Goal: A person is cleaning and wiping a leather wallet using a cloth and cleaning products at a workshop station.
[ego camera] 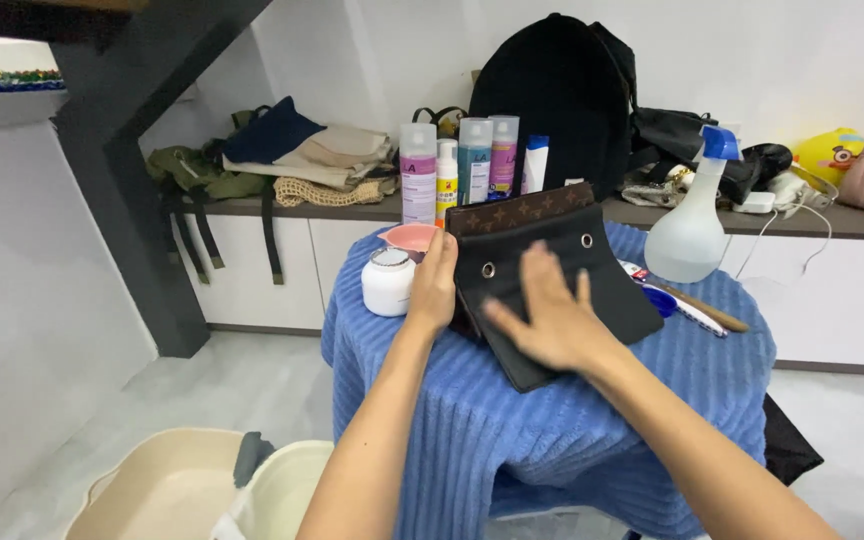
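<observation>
On blue-draped table (552, 440): left hand (434, 285) grips pouch (552, 275) edge, right hand (552, 320) flat atop

white jar (388, 282) left — sprayer (690, 228) right

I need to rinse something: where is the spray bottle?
In the head view, the spray bottle stands on the right of the blue-covered table, beyond the right hand and right of the dark bag.

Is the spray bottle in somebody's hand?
No, the spray bottle stands alone on the blue cloth, while both the left hand and right hand rest on the dark pouch.
</observation>
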